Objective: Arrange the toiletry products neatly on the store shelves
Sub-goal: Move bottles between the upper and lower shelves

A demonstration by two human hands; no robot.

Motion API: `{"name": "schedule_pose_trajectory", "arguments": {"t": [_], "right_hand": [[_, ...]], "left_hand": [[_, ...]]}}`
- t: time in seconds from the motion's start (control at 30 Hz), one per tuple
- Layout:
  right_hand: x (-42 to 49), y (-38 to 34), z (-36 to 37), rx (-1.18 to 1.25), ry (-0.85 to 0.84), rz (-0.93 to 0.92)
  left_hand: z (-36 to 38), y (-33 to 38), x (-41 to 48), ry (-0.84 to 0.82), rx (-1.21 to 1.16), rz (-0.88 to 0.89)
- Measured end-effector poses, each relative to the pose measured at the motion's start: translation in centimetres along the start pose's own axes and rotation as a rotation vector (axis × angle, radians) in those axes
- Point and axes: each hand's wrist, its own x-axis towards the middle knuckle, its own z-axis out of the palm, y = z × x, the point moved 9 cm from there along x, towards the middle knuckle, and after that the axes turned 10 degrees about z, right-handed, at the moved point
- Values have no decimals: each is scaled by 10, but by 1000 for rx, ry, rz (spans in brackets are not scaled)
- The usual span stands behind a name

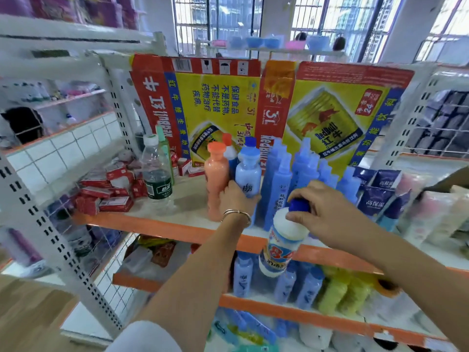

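Observation:
My right hand (322, 214) grips the blue cap of a white bottle with a red "84" label (281, 245), which hangs tilted in front of the shelf edge. My left hand (236, 200) wraps around the lower part of a pale blue bottle (248, 174) standing on the middle shelf (162, 226). Touching that hand on the left is an orange bottle (215, 179). Several tall blue spray bottles (299, 174) stand just right of the pale blue one, behind the white bottle.
A clear water bottle (156, 171) and scattered red boxes (109, 196) occupy the shelf's left part. Flattened Red Bull cardboard (266, 107) forms the back wall. Dark blue packets (378, 196) sit at right. Blue and yellow-green bottles (330, 290) fill the shelf below.

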Motion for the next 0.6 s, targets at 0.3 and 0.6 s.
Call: {"name": "schedule_pose_trajectory", "arguments": {"t": [0.3, 0.6], "right_hand": [[27, -24, -38, -49, 120, 34], [80, -55, -18, -9, 146, -1]], "left_hand": [[-35, -6, -33, 11, -249, 112], [-109, -40, -64, 99, -410, 66]]}}
